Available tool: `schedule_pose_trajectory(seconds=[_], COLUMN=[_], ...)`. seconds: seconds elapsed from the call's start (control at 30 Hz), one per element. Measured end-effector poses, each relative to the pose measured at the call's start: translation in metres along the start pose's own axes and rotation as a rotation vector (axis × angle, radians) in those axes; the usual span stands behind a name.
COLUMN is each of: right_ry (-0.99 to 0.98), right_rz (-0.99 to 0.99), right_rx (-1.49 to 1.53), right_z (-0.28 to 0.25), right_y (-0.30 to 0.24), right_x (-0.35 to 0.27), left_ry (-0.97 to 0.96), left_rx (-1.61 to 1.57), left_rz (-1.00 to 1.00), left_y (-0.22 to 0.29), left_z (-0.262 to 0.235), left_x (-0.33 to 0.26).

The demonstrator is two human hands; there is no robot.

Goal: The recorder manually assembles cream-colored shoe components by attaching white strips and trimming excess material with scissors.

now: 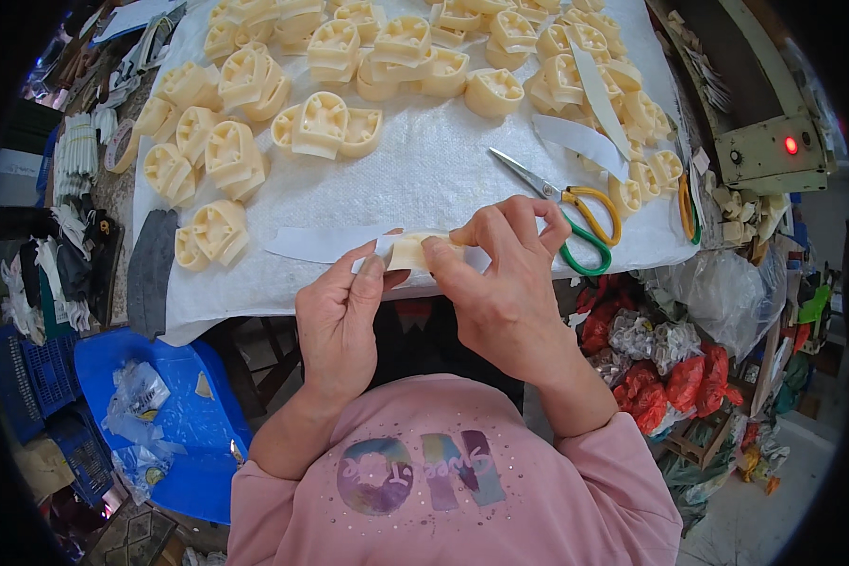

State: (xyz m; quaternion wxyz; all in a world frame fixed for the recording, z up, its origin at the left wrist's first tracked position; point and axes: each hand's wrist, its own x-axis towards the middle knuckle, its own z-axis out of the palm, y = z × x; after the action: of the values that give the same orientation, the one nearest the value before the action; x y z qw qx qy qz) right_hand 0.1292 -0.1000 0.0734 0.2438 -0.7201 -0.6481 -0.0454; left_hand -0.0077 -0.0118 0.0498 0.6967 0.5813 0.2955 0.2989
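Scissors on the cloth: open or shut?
Shut. The scissors lie flat on the white cloth, blades together in one point, yellow and green handle loops side by side.

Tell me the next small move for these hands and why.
Probably press the white strip down around the cream plastic part. Both the left hand and the right hand pinch that part, and the strip's long end trails loose leftward.
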Motion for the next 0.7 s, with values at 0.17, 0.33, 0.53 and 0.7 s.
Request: schedule_pose_trajectory(seconds=[0.17, 0.33, 0.53, 0.7], right_ry=[0.014, 0.026, 0.083, 0.151], right_rz=[0.013, 0.013, -0.010, 0.018], right_rx=[-0.005, 0.006, 0.041, 0.225], right_z=[0.003, 0.004, 0.017, 0.018], right_y=[0.002, 0.001, 0.008, 0.014], right_x=[-0.002, -0.006, -0.010, -0.014], left_ry=[-0.026, -0.059, -0.101, 0.009], left_rx=[-0.041, 0.265, 0.516, -0.062], left_rz=[-0.069, -0.022, 0.172, -0.005], left_y=[-0.002, 0.000, 0.003, -0.010], left_z=[0.002, 0.005, 0.008, -0.010], left_x=[0.000, -0.006, -0.009, -0.011])
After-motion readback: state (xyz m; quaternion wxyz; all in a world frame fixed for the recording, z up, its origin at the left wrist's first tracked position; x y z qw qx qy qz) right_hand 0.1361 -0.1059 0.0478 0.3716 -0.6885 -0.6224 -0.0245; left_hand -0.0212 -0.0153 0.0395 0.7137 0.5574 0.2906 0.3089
